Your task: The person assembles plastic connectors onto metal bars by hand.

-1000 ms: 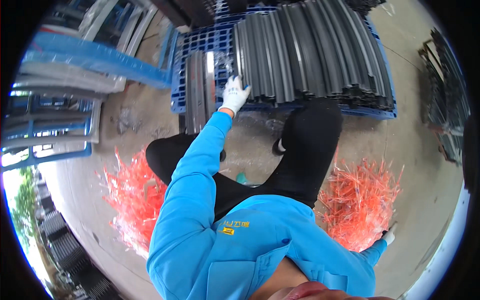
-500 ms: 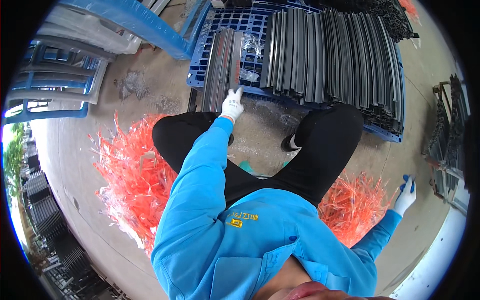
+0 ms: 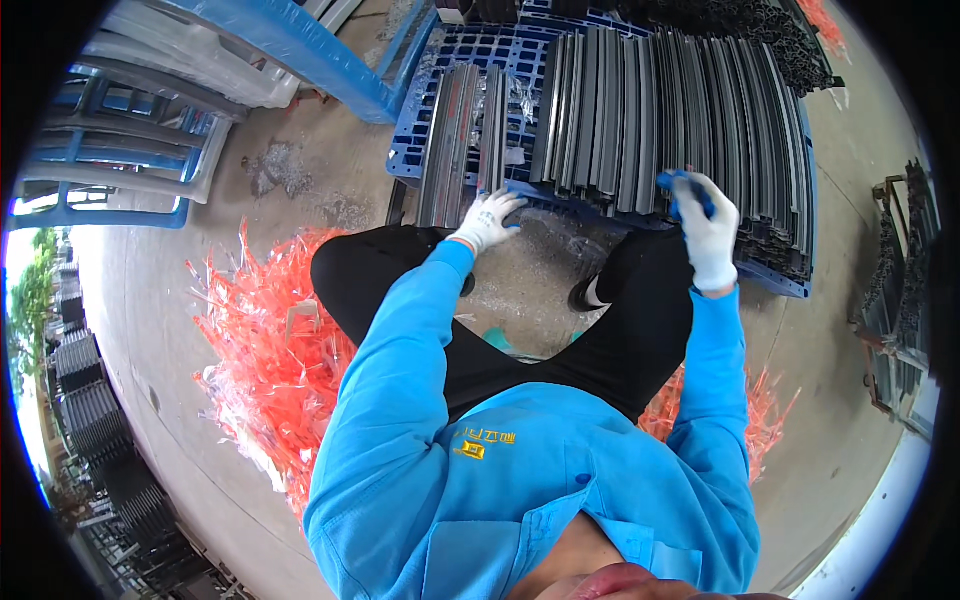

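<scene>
My left hand, in a white glove, is at the near end of a narrow dark metal strip, its fingers spread and gripping nothing. Left of that strip lies a small row of similar grey strips with reddish marks. My right hand, gloved in white with blue on the finger side, hovers by the near ends of a large row of dark metal strips. Its fingers are bent but apart, with nothing visible between them. Both rows rest on a blue plastic pallet.
Heaps of red plastic strapping scraps lie at my left and right. Blue racks with wrapped frames stand at the far left. A metal rack stands at the right. Clear film scraps lie on the pallet.
My right hand has swung from the lower right up to the large row. The left hand's fingers have spread, and one strip now lies slightly apart from the small row.
</scene>
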`<state>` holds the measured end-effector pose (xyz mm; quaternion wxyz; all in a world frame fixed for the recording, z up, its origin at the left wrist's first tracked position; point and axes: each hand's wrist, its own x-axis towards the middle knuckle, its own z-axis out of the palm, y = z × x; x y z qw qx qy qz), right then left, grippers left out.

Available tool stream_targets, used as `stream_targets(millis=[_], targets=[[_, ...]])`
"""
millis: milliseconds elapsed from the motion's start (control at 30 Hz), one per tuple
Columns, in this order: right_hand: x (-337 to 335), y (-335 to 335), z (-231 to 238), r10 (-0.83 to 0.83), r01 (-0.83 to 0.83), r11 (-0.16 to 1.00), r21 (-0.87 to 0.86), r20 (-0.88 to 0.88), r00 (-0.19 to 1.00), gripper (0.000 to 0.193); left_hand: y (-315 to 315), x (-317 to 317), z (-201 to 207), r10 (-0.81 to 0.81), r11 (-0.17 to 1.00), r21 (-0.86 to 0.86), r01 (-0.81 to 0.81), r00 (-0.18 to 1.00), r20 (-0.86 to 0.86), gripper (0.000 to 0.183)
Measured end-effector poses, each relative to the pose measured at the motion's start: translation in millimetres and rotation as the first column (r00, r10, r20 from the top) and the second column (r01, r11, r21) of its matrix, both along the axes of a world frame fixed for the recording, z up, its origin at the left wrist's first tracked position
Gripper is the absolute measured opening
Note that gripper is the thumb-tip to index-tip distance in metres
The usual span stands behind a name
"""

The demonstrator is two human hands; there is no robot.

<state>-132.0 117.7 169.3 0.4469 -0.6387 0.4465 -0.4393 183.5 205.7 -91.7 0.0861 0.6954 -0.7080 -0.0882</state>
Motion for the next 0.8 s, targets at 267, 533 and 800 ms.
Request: stream_targets(millis=[267, 533, 800], targets=[[22, -28, -39, 0.124, -0.056, 0.977, 0.206, -0.334, 0.934, 0.025, 4, -23, 15, 0.250, 0.966, -0.015, -0.258, 0.918, 0.306, 0.066], [24, -35, -54, 0.135, -0.039, 0.964, 0.262, -0.359, 0.924, 0.028, 1, -52, 3, 0.496, 0.822, 0.377, -0.426, 0.862, -0.107, 0.080], [33, -26, -41, 0.149, -0.053, 0.951, 0.304, -0.304, 0.941, 0.029, -25, -22, 111, 0.455, 0.885, 0.462, -0.062, -0.100, -0.885, 0.064]])
